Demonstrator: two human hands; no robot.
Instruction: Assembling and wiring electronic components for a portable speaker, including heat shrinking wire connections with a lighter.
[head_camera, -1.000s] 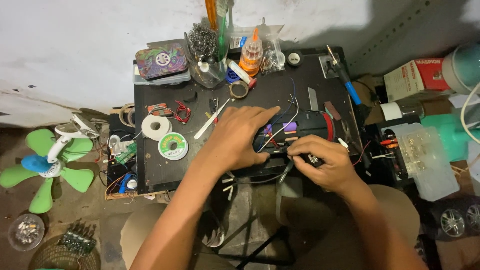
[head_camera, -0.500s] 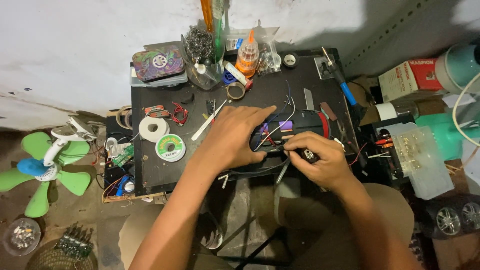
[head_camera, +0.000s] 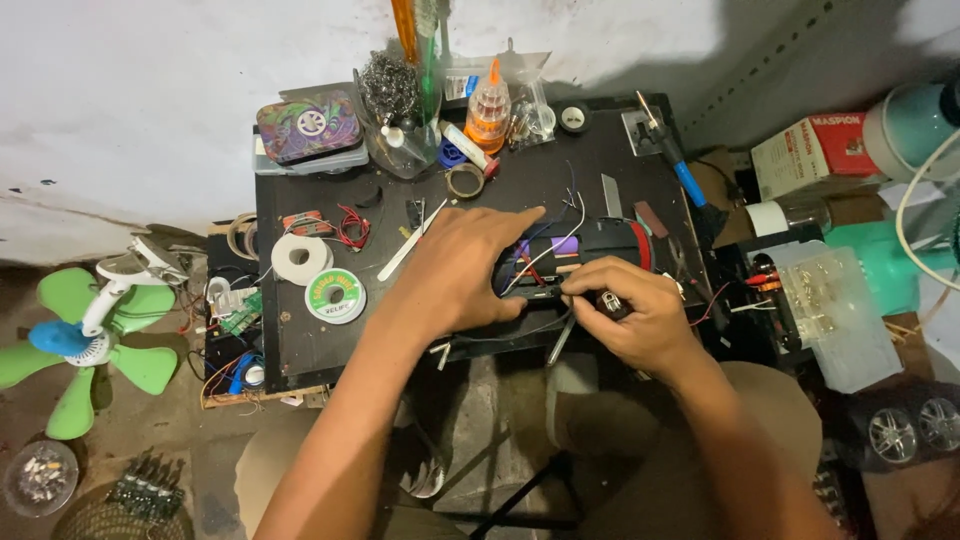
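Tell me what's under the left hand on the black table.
The left hand covers one end of a black device with purple cells and white, red and blue wires. The covered end cannot be seen. The right hand pinches something small beside it.

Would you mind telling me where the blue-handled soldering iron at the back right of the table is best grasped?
Grip the soldering iron by its blue handle, coming from above on the right. It lies flat and aslant, handle toward the table's right edge, metal tip toward the wall.
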